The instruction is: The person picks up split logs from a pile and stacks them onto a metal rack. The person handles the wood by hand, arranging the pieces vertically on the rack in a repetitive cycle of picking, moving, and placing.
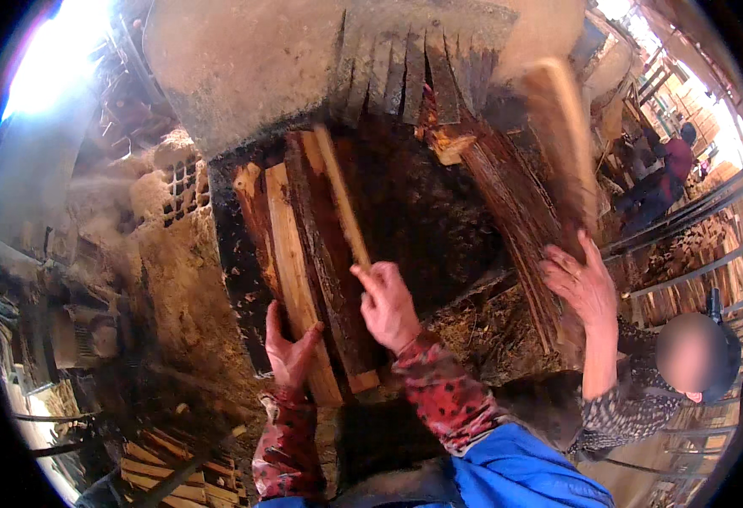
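Observation:
My left hand (291, 354), its thumb and fingers spread apart, rests against the near left side of a pale sawn board (288, 233). My right hand (390, 306) is closed at the near end of a thin wooden strip (342, 199), which slants away to the far left. Between my hands lies a dark, bark-covered slab (325, 254), roughly parallel to the pale board. Left of the board is another rough-edged wood piece (255, 212). These pieces lie side by side on a dark machine bed (422, 220).
Hanging flaps (405, 76) line a large dusty metal housing (253, 68) ahead. At right, a co-worker's hand (587, 284) is by a bark-covered slab (511, 212) and a motion-blurred wood piece (579, 135). Split wood (164, 466) lies low left; another person (672, 169) is far right.

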A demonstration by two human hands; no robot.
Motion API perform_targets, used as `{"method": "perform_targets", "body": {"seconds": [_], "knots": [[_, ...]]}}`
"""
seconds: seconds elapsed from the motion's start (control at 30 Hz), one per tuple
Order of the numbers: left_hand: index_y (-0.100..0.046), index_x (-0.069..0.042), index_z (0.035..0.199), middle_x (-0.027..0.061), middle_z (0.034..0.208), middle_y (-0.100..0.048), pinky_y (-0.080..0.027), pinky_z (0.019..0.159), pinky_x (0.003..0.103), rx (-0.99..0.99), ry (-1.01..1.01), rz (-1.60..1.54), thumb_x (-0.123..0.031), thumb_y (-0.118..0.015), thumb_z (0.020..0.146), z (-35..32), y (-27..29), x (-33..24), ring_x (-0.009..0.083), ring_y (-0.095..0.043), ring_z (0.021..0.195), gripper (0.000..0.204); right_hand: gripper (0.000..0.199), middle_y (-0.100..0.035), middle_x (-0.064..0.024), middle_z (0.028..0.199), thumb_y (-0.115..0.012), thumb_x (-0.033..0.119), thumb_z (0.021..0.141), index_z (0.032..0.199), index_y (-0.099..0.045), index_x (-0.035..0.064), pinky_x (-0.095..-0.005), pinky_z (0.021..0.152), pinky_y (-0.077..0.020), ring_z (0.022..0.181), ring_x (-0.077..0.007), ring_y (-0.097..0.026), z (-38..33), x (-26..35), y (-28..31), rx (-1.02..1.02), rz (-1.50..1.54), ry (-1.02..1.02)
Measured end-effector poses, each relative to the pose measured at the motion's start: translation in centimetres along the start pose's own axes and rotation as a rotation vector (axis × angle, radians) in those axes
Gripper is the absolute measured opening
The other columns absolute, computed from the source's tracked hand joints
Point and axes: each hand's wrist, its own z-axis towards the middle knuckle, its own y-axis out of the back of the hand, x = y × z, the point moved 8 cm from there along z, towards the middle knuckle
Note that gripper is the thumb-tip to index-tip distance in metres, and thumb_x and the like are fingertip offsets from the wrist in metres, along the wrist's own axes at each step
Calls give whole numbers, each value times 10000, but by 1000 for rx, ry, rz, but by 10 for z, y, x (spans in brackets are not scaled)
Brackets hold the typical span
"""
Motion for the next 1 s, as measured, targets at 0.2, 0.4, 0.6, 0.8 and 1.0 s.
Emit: {"method": "perform_targets", "body": {"seconds": [0.2, 0.4, 0.6, 0.8, 1.0], "knots": [[-336, 45, 1380, 178, 1328, -478, -387, 1011, 344, -57, 88, -59, -92, -703, 792, 2, 5, 24, 234, -478, 1202, 707, 443, -490, -170, 1084, -598, -21, 789, 1228, -534, -18, -387, 882, -454, 1005, -337, -500, 0, 35, -11, 126, -172, 68], [-356, 41, 1367, 172, 1187, -488, -386, 986, 363, -114, -94, 27, -153, -742, 748, -5, 8, 24, 278, -489, 1115, 755, 385, -494, -148, 1192, -669, 76, 791, 1155, -579, -8, -383, 905, -459, 1065, -328, -514, -19, 43, 12, 87, 36, 5], [-358, 39, 1355, 206, 1207, -476, -372, 989, 397, -66, -98, 222, -166, -745, 706, -4, 5, 19, 333, -465, 1128, 783, 632, -386, -231, 1292, -755, 275, 746, 1259, -484, 24, -500, 964, -390, 1197, -430, -385, -58, -62, 68, 57, -425, -341], [-371, 33, 1346, 212, 1241, -466, -359, 1003, 413, -69, -175, 264, -171, -729, 707, -4, 9, 17, 355, -457, 1140, 760, 948, -319, -264, 1355, -822, 283, 640, 1408, -303, 86, -492, 992, -383, 1236, -437, -346, -60, -74, 52, 132, -553, -433], [-364, 18, 1360, 210, 1266, -457, -366, 1009, 406, -57, -148, 221, -162, -730, 708, -3, 6, 28, 342, -457, 1166, 768, 872, -448, -308, 1328, -711, 272, 702, 1389, -298, -71, -381, 1008, -402, 1206, -366, -489, -52, -103, 73, 137, 12, -619]]}}
